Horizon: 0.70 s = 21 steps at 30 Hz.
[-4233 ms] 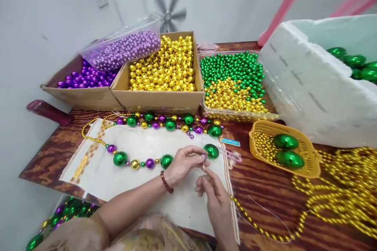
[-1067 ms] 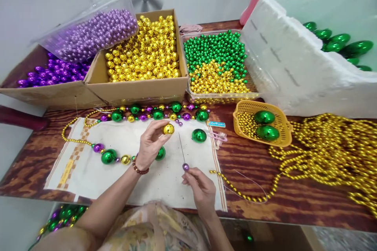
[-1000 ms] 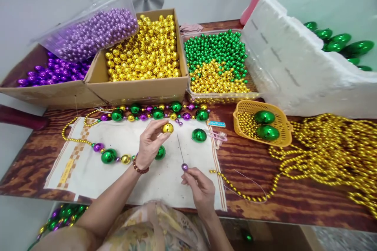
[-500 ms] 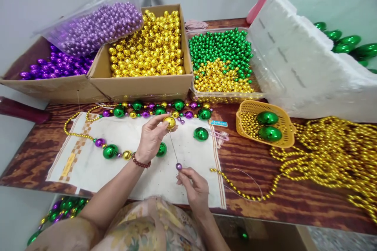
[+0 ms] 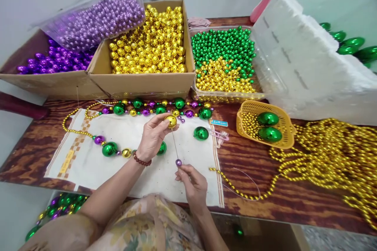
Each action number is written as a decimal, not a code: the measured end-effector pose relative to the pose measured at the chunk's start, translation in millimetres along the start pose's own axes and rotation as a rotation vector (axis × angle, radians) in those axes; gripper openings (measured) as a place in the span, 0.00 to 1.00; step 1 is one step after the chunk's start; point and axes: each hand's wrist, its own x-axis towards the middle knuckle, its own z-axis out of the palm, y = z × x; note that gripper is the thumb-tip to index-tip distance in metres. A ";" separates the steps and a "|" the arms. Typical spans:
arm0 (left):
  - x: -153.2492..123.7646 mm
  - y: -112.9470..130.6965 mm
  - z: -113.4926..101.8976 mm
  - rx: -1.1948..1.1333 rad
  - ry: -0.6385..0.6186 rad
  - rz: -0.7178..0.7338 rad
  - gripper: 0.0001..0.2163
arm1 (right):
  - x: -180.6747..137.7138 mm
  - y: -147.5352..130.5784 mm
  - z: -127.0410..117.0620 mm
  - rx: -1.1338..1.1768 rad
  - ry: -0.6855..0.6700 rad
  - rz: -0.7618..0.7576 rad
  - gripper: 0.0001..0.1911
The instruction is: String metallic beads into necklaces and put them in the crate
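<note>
Pinching the thin needle (image 5: 175, 145) low in the right hand (image 5: 194, 188), thumb and finger closed together just below the small purple bead (image 5: 178, 162); likely stiff and slender, so best held near the base, clear of the point; farther out, holding the gold bead (image 5: 171, 121) above the white cloth (image 5: 165, 182) in the curled, nearly closed fingers of the left hand (image 5: 151, 135); met underneath by the needle, cannot tell whether entered; probably light, hard, slippery, easily dented; best taken by opposite sides.
</note>
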 end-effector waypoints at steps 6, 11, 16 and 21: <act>-18.6 -10.8 2.0 0.160 -0.103 0.073 0.14 | 7.8 -7.6 8.7 0.038 0.063 -0.019 0.08; -36.9 -15.0 4.9 0.370 -0.176 0.226 0.12 | 18.1 -16.4 15.1 0.061 0.084 -0.062 0.07; -36.0 -11.9 -7.6 0.633 -0.383 0.202 0.13 | 20.5 -20.2 8.7 0.122 0.174 0.007 0.07; 1.1 -8.1 -20.7 0.924 -0.349 0.277 0.11 | 8.3 -11.0 -13.0 0.152 0.272 0.084 0.09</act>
